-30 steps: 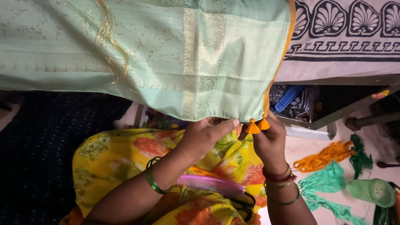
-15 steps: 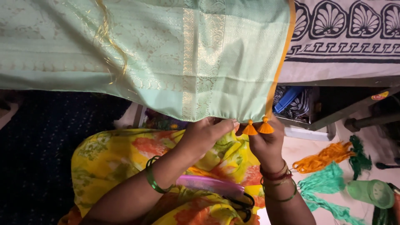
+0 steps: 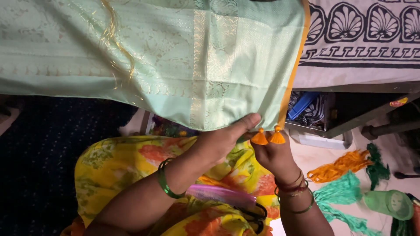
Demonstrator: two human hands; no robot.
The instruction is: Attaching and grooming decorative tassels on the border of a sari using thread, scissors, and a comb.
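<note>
A pale green woven cloth (image 3: 175, 65) with gold patterning and an orange side border hangs down in front of me. My left hand (image 3: 223, 140) pinches its lower hem near the corner, thumb on the front. My right hand (image 3: 273, 155) is just below the corner, fingers closed at two small orange tassels (image 3: 268, 137) that hang from the hem. Green bangles circle my left wrist and several bangles my right wrist.
A pink comb (image 3: 223, 195) and black scissors (image 3: 253, 215) lie on my yellow floral lap. Orange thread (image 3: 339, 166), green thread bundles (image 3: 345, 192) and a green spool (image 3: 389, 203) sit on the floor at right. A black-and-white patterned cloth (image 3: 363, 39) covers the surface above.
The two orange tassels and my right hand have shifted slightly down and right along the hem; my left thumb now presses further toward the corner.
</note>
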